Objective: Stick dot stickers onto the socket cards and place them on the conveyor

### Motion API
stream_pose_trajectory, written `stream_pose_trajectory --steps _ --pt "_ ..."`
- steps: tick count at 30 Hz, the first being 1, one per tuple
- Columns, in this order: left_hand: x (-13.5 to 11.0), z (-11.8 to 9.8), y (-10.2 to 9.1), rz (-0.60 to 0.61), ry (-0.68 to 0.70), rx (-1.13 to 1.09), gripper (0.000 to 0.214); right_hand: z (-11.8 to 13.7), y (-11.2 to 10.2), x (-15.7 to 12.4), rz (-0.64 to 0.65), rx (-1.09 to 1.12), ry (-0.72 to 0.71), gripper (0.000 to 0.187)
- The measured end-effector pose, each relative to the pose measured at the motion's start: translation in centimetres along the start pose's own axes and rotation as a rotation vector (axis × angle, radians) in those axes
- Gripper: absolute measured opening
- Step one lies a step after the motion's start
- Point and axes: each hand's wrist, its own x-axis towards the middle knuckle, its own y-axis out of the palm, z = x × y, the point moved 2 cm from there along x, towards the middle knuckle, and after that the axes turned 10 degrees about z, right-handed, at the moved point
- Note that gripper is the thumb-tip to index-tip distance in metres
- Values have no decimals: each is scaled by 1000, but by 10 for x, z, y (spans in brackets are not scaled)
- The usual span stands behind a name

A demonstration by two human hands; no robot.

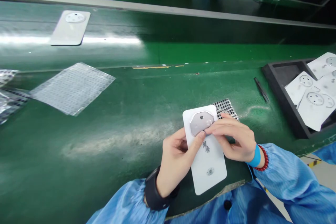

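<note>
My hands work low in the middle of the green bench top (pixel 105 147). My left hand (pixel 175 161) grips the lower edge of a white rectangular panel (pixel 210 164), its thumb reaching the rim of a round metal disc (pixel 201 123) that lies on the panel's upper end. My right hand (pixel 232 136) comes in from the right, with its fingertips pressed on the disc. Under those fingers, a dark dotted sheet (pixel 225 107) pokes out from behind the panel. Part of the disc is hidden by my fingers.
A black foam tray (pixel 278 77) holding several white panels sits at the right, with dark tweezers (pixel 261 90) beside it. Clear dotted plastic sheets (pixel 72 89) lie at the left. Another white panel (pixel 70 28) rests on the green belt beyond a grey rail (pixel 157 8).
</note>
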Motion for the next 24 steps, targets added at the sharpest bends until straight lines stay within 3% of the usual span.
stream_pose_trajectory --steps 6,10,12,16,20,24 --pt "1 0 -1 -42 -1 53 13 1 -1 -1 -144 112 45 30" --pt "-1 -2 -3 -46 -25 112 16 -4 1 -3 -188 256 253 25" --pt "-2 -2 -3 -42 -26 118 18 -7 4 -3 -140 436 364 29" --pt "0 -2 -1 -7 -13 90 16 -8 11 -3 73 786 490 36" --pt "0 -4 3 51 -16 56 19 -8 11 -4 128 821 533 34" --pt "-3 -4 3 34 10 103 19 -7 10 -4 131 853 562 35"
